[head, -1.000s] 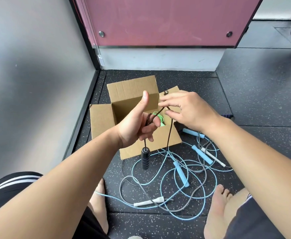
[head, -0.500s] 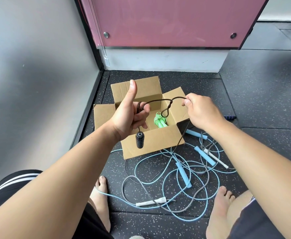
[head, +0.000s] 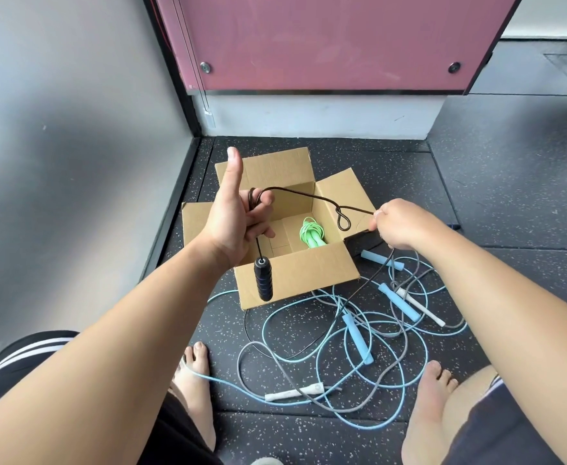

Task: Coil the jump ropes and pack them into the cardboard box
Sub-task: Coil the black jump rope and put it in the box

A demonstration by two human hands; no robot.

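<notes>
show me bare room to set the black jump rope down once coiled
Inside the cardboard box, the bottom between its left wall and the coiled green jump rope is bare. So is the mat between the box and the white plinth. Crowded: the mat in front and right of the box, under tangled blue and grey jump ropes.

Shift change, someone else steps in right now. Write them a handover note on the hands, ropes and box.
Left hand: thumb up, fingers curled round loops of the black rope; its black handle hangs below.
Right hand: pinches the same rope, stretched over the open cardboard box.
Done: green rope lies coiled in the box.
Left: finish coiling the black rope, whose rest trails to the floor; then the light blue ropes and grey rope, tangled on the floor beside the box.
</notes>
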